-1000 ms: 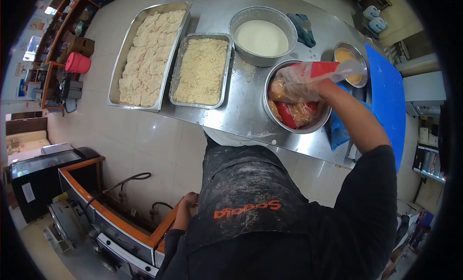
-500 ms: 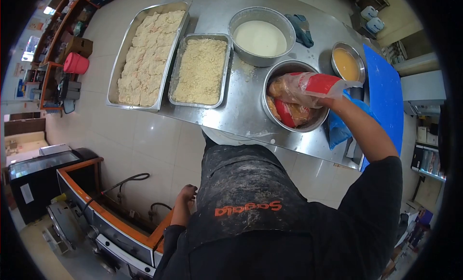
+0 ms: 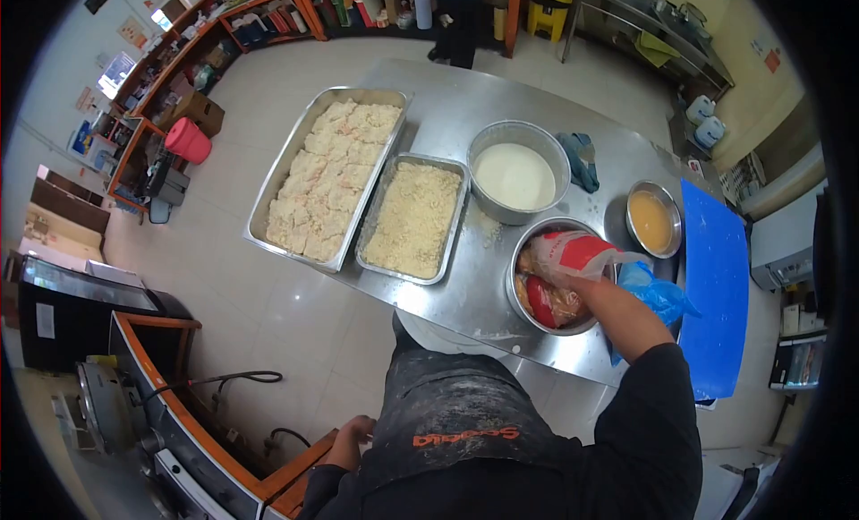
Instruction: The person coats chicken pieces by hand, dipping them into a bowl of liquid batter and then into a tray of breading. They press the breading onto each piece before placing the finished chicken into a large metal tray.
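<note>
steel table (image 3: pixel 465 296) bears a bowl (image 3: pixel 519 292); right hand (image 3: pixel 582 283), arm outstretched, grip closed on a bag (image 3: pixel 573 251).

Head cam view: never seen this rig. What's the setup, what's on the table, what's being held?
There is no machine here: a person wears one camera on the head, and its fisheye lens looks down past a floury black apron at their own hands. The steel table carries a large tray of breaded pieces, a smaller tray of crumbs, a bowl of white batter, a small bowl of yellow liquid, a bowl with bagged food, a blue cutting board and a cloth. The right hand has a grip on a clear plastic bag with a red band, over that bowl. The left hand hangs low by an orange-trimmed counter, holding nothing visible.
</note>
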A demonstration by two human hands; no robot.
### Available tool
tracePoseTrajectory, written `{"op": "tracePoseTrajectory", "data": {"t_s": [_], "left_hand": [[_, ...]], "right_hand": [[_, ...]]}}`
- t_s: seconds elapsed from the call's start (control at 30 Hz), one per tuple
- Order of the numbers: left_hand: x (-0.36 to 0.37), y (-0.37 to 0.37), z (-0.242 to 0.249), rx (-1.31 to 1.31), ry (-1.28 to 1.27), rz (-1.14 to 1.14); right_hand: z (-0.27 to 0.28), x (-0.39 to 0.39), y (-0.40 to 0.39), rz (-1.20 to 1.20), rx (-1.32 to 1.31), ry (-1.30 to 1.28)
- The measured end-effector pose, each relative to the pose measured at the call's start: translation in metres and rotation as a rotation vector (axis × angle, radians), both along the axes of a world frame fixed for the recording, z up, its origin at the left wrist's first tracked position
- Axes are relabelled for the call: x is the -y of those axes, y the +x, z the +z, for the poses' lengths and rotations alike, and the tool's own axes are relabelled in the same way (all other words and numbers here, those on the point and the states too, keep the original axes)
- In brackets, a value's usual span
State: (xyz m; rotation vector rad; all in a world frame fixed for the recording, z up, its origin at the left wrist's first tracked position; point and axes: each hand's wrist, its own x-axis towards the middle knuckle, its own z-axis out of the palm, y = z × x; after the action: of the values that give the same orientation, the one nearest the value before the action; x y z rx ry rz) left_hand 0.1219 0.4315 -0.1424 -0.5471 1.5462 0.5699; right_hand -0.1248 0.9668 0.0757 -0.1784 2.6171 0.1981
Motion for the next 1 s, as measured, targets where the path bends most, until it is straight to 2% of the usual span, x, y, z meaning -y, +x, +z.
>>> {"op": "tracePoseTrajectory", "data": {"t_s": [0.03, 0.13, 0.23, 0.3, 0.4, 0.53, 0.67, 0.7, 0.77, 0.8, 0.87, 0.93, 1.0], "left_hand": [[-0.014, -0.009, 0.032, -0.033, 0.012, -0.037], [-0.023, -0.016, 0.061, -0.059, 0.013, -0.084], [-0.014, -0.017, 0.055, -0.075, -0.002, -0.053], [0.003, -0.006, 0.026, -0.082, 0.019, -0.025], [0.025, -0.003, -0.026, -0.075, 0.079, -0.018], [0.025, -0.021, -0.036, -0.094, 0.104, -0.06], [0.01, -0.028, -0.035, -0.029, 0.125, 0.121], [0.02, -0.03, -0.045, -0.187, 0.304, -0.251], [0.033, -0.043, -0.05, -0.489, 0.656, -1.009], [0.033, -0.047, -0.046, -0.504, 0.684, -1.012], [0.03, -0.054, -0.027, -0.531, 0.743, -1.012], [-0.003, -0.07, 0.04, -0.444, 0.535, -0.858], [-0.017, -0.079, 0.054, -0.442, 0.411, -0.79]], "right_hand": [[0.0, -0.005, 0.001, 0.028, -0.008, -0.026], [0.0, -0.031, 0.006, 0.253, -0.047, -0.137], [0.009, -0.066, 0.014, 0.7, -0.192, -0.243], [0.023, -0.08, 0.022, 0.789, -0.251, -0.34], [0.057, -0.064, 0.038, 0.134, -0.08, -0.561], [0.052, -0.065, 0.056, 0.084, -0.264, -0.553], [0.058, -0.056, 0.056, -0.027, -0.253, -0.503], [0.063, -0.055, 0.056, -0.06, -0.251, -0.516], [0.077, -0.054, 0.057, 0.029, -0.265, -0.397], [0.081, -0.056, 0.059, 0.073, -0.271, -0.335], [0.059, -0.08, 0.066, 0.069, -0.293, -0.539], [0.056, -0.095, 0.074, 0.077, -0.292, -0.691], [0.073, -0.103, 0.078, 0.098, -0.269, -0.786]]}}
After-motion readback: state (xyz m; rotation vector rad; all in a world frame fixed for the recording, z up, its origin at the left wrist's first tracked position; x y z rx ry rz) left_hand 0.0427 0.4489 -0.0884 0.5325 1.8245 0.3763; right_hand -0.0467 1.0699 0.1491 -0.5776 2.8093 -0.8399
